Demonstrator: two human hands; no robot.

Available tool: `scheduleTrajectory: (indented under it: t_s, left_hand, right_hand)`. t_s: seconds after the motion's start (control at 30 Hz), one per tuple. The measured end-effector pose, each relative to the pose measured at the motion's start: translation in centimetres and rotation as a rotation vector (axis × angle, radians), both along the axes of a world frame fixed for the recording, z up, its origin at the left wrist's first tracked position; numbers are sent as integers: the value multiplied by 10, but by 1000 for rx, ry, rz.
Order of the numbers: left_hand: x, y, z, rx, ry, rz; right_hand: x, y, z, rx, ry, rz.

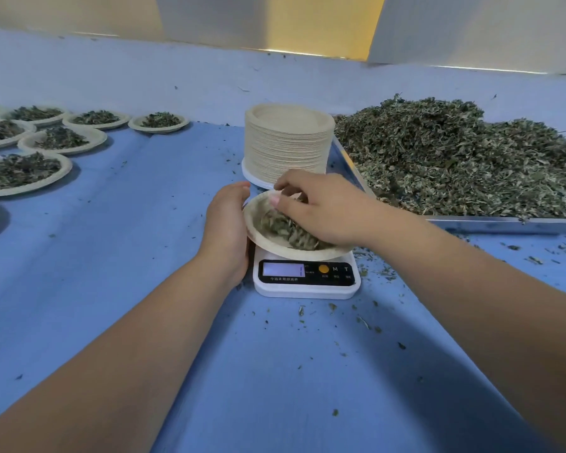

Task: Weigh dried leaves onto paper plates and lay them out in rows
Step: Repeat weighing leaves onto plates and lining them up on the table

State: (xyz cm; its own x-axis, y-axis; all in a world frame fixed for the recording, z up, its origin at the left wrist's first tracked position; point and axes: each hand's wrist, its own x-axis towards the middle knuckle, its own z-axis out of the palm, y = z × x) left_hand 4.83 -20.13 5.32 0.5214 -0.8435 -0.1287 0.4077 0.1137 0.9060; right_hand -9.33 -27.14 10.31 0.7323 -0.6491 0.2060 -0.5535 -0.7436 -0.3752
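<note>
A paper plate (255, 223) with dried leaves (281, 227) in it sits tilted on a white digital scale (307, 282). My left hand (226, 230) lies against the plate's left rim and the scale's side, fingers fairly straight. My right hand (321, 210) reaches into the plate from the right, fingers curled over the leaves; whether it pinches any is unclear. Behind the scale rises a tall stack of empty paper plates (288, 142). At the right, a metal tray (504, 223) holds a big heap of dried leaves (455, 152).
Several filled plates (62, 138) lie in rows at the far left on the blue table cover (144, 256). Leaf crumbs are scattered around the scale and to its right. A white wall runs along the table's far side.
</note>
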Motion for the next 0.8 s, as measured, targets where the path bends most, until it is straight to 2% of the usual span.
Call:
scheduleTrajectory:
  t_s: [0.23,0.33,0.4,0.57,0.8]
  left_hand:
    - [-4,4,4,41,-120,17]
    - [-4,7,4,58,-142,16]
    - [-4,7,4,64,-156,3]
    - [-4,6,3,70,-211,1]
    - [-4,6,0,64,-233,6]
  right_hand:
    - [-32,-25,19,-88,-197,-77]
    - [-54,-49,7,-149,-209,-241]
    - [-72,-67,-5,-166,-153,-387]
    - [-102,-90,-28,-31,236,-586]
    - [-103,-87,-40,-185,171,-562]
